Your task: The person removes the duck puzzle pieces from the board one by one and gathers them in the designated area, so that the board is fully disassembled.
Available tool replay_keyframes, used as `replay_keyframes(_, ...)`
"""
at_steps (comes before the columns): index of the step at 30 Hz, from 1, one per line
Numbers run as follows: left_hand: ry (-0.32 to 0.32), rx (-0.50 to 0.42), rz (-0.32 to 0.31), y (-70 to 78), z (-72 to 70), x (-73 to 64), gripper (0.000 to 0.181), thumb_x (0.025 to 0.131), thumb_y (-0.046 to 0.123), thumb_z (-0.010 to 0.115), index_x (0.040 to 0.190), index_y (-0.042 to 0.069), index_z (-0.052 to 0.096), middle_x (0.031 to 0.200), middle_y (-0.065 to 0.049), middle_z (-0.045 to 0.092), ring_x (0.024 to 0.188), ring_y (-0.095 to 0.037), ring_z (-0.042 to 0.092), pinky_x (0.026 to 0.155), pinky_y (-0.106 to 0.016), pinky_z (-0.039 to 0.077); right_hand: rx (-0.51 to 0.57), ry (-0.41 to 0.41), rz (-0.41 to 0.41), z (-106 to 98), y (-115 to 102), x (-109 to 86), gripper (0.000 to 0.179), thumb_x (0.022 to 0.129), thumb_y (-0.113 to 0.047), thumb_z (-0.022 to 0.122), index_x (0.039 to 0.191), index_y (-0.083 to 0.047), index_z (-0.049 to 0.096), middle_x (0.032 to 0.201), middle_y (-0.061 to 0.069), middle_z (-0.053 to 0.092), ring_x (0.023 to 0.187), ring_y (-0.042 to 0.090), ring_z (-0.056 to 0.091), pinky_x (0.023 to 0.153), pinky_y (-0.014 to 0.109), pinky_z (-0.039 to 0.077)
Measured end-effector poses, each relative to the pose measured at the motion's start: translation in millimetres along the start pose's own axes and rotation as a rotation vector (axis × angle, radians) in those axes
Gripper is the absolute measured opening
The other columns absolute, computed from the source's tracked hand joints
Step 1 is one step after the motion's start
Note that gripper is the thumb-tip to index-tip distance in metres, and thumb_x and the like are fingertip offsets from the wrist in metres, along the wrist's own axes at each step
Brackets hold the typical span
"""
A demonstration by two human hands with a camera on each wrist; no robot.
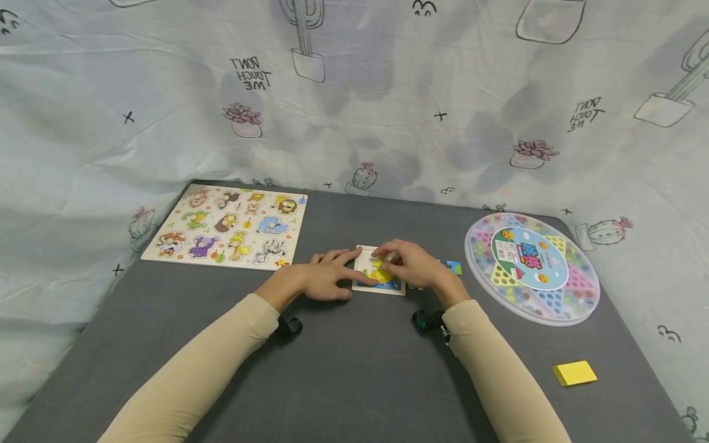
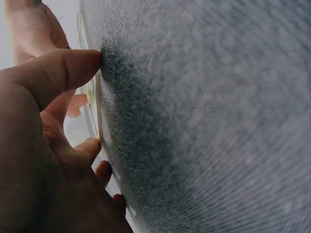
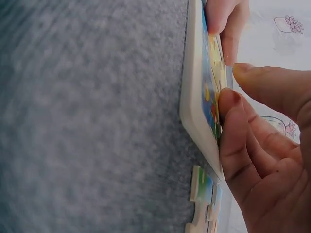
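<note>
A small puzzle board (image 1: 396, 291) with a pale frame and a yellow and blue picture lies flat at the middle of the table. My left hand (image 1: 328, 277) rests at its left side with spread fingers, one finger reaching over the picture. Over the board's right part is my right hand (image 1: 412, 264). In the right wrist view, bent fingers of the right hand (image 3: 267, 150) touch the picture, with the thumb apart from them; no piece shows between them. Loose jigsaw pieces (image 3: 201, 187) lie beside the board's right edge, partly hidden by the right hand in the head view.
A wooden animal puzzle (image 1: 244, 229) lies at the back left of the grey table (image 1: 354, 369). On the right are a round game board (image 1: 528, 261) with coloured dots and a yellow block (image 1: 575, 373). A printed curtain (image 1: 354, 111) hangs behind the table.
</note>
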State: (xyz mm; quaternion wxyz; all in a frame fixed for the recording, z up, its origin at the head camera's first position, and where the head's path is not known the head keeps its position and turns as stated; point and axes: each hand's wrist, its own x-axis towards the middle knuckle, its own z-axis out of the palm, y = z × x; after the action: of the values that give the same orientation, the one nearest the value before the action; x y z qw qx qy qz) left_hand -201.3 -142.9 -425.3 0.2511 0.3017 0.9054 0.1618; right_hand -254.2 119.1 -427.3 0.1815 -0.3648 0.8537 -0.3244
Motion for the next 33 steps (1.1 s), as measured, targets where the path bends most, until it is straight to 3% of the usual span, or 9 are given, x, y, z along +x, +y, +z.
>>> replay_keyframes(6, 0.003, -0.002, 0.007, 0.3, 0.7, -0.3, 0.048, 0.106, 0.036, 0.055, 0.151, 0.051, 0.047, 0.174, 0.001, -0.004, 0.159, -0.034, 0.002, 0.118, -0.068, 0.014, -0.006, 0.014, -0.052, 2.1, -0.1, 0.0, 0.03, 0.102, -0.009, 0.063, 0.131, -0.003, 0.067, 0.125, 0.015, 0.057, 0.093, 0.023, 0.068, 0.083, 0.039, 0.057)
replay_keyframes(11, 0.0, -0.008, 0.01, -0.8, 2.1, 0.6, 0.048, 0.106, 0.037, 0.054, 0.151, 0.052, 0.046, 0.174, 0.001, -0.004, 0.159, -0.034, 0.002, 0.118, -0.068, 0.014, 0.042, 0.016, -0.062, 3.4, 0.8, -0.6, 0.025, 0.102, -0.007, 0.063, 0.126, -0.003, 0.068, 0.125, 0.016, 0.052, 0.096, 0.025, 0.068, 0.086, 0.039, 0.057)
replay_keyframes(19, 0.005, 0.0, 0.006, -1.3, 1.0, 2.0, 0.049, 0.106, 0.037, 0.054, 0.151, 0.052, 0.046, 0.174, 0.0, -0.004, 0.159, -0.034, 0.002, 0.118, -0.068, 0.014, 0.005, 0.018, -0.026, 2.6, 0.4, -2.3, 0.028, 0.102, -0.01, 0.064, 0.13, -0.012, 0.067, 0.12, 0.009, 0.068, 0.106, 0.026, 0.068, 0.087, 0.045, 0.057)
replay_keyframes(33, 0.006, 0.005, -0.017, 1.4, 0.1, -0.3, 0.048, 0.106, 0.036, 0.054, 0.15, 0.054, 0.046, 0.174, 0.0, -0.006, 0.159, -0.035, 0.001, 0.117, -0.07, 0.014, -0.012, 0.1, -0.082, -0.7, -2.0, -7.1, 0.03, 0.104, -0.013, 0.062, 0.133, -0.01, 0.068, 0.128, 0.01, 0.067, 0.103, 0.025, 0.071, 0.085, 0.042, 0.058)
